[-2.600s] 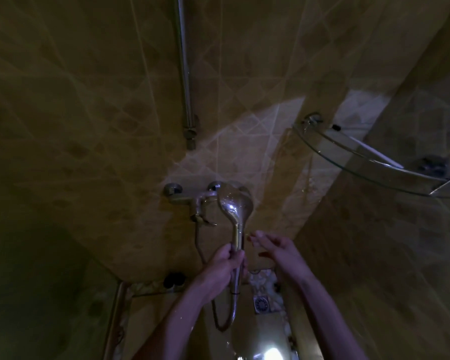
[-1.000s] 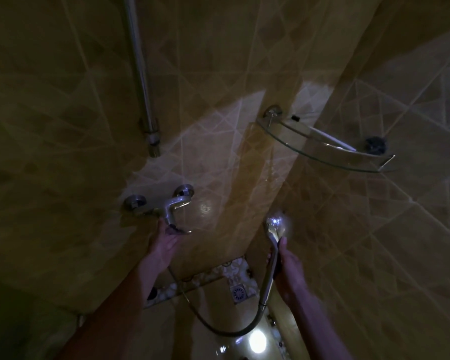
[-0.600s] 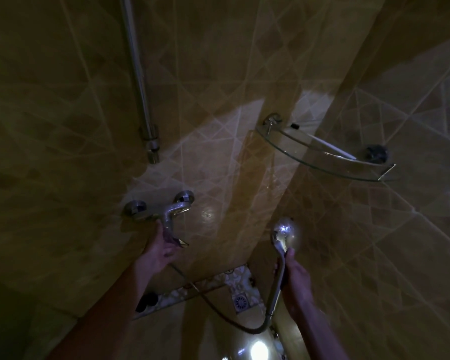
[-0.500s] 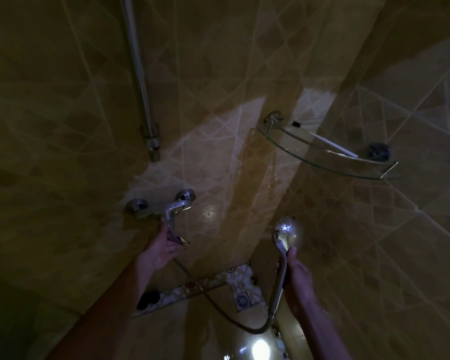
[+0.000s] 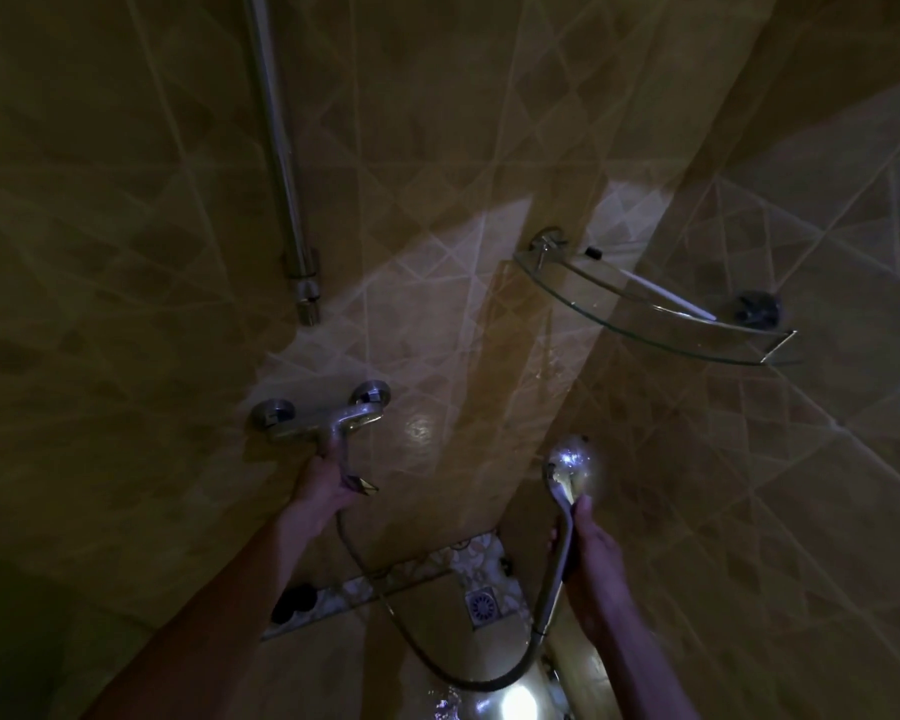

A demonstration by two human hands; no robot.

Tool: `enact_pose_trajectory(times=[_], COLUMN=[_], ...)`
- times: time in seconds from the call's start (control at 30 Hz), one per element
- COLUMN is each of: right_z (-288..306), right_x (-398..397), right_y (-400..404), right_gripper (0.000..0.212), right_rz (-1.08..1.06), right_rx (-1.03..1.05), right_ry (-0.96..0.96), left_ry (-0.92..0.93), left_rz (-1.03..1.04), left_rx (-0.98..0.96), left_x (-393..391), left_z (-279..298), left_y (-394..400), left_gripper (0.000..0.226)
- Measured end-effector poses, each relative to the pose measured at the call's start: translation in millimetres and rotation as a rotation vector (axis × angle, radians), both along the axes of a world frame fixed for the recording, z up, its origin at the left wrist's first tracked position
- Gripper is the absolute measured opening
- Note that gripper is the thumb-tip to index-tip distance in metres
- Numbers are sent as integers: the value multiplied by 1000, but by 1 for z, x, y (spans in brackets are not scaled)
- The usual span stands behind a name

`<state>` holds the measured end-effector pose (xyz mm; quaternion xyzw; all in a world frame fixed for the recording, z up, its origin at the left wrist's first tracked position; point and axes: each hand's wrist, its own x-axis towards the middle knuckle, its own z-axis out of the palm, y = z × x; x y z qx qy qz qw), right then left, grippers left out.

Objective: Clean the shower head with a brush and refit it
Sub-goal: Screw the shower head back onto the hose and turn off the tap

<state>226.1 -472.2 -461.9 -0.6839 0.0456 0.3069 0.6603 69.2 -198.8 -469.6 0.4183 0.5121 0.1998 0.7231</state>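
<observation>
Head view: dim tiled shower corner, seen from above, lit patch on the back wall [image 5: 437, 283].
Riser pipe [image 5: 276, 148]: fixed upright on the back wall, upper left, ending above the tap.
Tap [image 5: 323, 418]: chrome mixer mounted on the back wall on two round wall plates, lever angled down toward the camera.
Left hand [image 5: 323, 485]: raised to the tap lever, fingers wrapped round the lever from below; grip judged closed on the lever, fingertips partly hidden in the dark.
Hose [image 5: 437, 662]: metal, hung in a loop from under the tap down near the floor and up to the shower head handle.
Floor drain [image 5: 481, 605]: square grate seen on the patterned floor, between the two forearms.
Dark round object [image 5: 292, 600]: set on the floor ledge by the left forearm, too dark to identify.
Shower head [image 5: 570, 462]: off its holder, held upright near the corner, right of the tap and below the shelf, round face caught by light.
Right hand [image 5: 591, 553]: closed round the shower head handle, thumb laid up along it.
Glass shelf [image 5: 645, 335]: curved corner shelf fixed on the right wall, upper right.
White stick [image 5: 671, 298]: thin item laid on the shelf, type not clear.
Dark lump [image 5: 759, 306]: resting at the right end of the shelf, not identifiable.
</observation>
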Motion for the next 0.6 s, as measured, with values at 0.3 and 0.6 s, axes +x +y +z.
enact_pose_trajectory(times=[0.3, 0.6], right_z=[-2, 2], right_x=[3, 2], right_y=[3, 4], right_gripper=[51, 51], right_rz=[-12, 1], right_rx=[29, -5], right_ry=[22, 16], left_ry=[-51, 12], left_rz=[5, 9], left_rx=[-49, -86], left_x=[-4, 3], left_z=[2, 4], left_y=[0, 0], left_gripper=[43, 46])
